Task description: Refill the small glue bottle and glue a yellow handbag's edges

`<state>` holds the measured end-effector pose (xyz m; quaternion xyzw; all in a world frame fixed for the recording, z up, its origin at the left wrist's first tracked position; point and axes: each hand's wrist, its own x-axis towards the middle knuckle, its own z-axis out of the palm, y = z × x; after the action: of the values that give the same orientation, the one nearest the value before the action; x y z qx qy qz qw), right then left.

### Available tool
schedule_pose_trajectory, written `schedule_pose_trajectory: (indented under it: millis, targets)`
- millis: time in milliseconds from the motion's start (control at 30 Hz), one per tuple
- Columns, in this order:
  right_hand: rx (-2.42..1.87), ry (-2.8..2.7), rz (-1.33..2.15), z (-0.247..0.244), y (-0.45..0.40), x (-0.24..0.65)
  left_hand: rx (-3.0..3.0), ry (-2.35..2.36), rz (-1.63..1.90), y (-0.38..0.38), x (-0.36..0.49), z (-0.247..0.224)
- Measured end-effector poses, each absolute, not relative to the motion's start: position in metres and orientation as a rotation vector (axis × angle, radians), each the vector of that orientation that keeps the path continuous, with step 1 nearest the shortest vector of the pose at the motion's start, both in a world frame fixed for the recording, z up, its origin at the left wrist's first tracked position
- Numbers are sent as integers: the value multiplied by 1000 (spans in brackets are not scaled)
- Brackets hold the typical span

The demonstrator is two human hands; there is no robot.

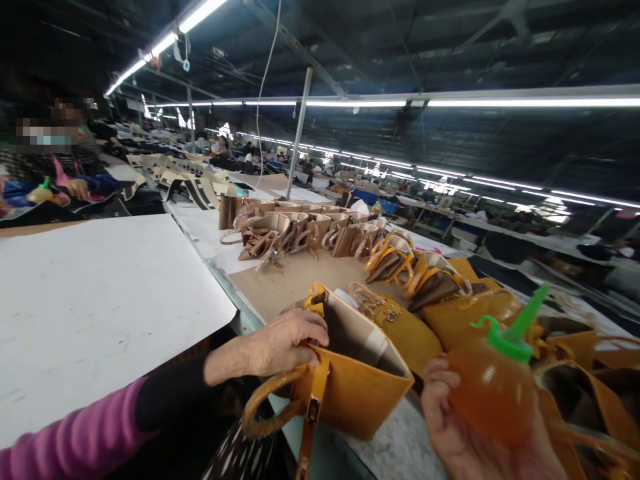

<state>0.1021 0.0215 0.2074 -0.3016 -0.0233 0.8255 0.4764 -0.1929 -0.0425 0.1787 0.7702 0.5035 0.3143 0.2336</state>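
Observation:
My left hand (283, 343) is closed over the near left rim of a mustard-yellow handbag (365, 393), its fingertips curled inside the edge. The bag stands upright and its beige lining shows. A wrapped round handle (273, 407) and a strap with a metal buckle hang down its near side. To the right, my right hand (445, 413) is wrapped around a round squeeze bottle (493, 387) of amber liquid. Its green cap and spout (525, 327) point up and to the right. The bottle is held apart from the bag.
Brown handbags (310, 233) stand in rows farther back on the table. More yellow bags (465, 313) lie close on the right. A white sheet (100, 300) covers the table at left. Another person's hand (77, 189) is near a similar bottle, far left.

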Motion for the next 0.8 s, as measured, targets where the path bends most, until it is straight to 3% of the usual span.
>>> schedule_pose_trajectory:
  millis: [133, 267, 633, 800]
  targets:
    - [-895, -56, 1798, 249, 23, 48, 1814, 1614, 1169, -45, -179, 174]
    - [-985, -103, 1799, 252, 25, 24, 1512, 2037, 1281, -33, -161, 167]
    - [-900, -166, 1962, 221, 43, 29, 1541, 2672, 819, 9, -155, 174]
    - [-838, -176, 1983, 207, 53, 39, 1381, 2431, 548, 24, -177, 179]
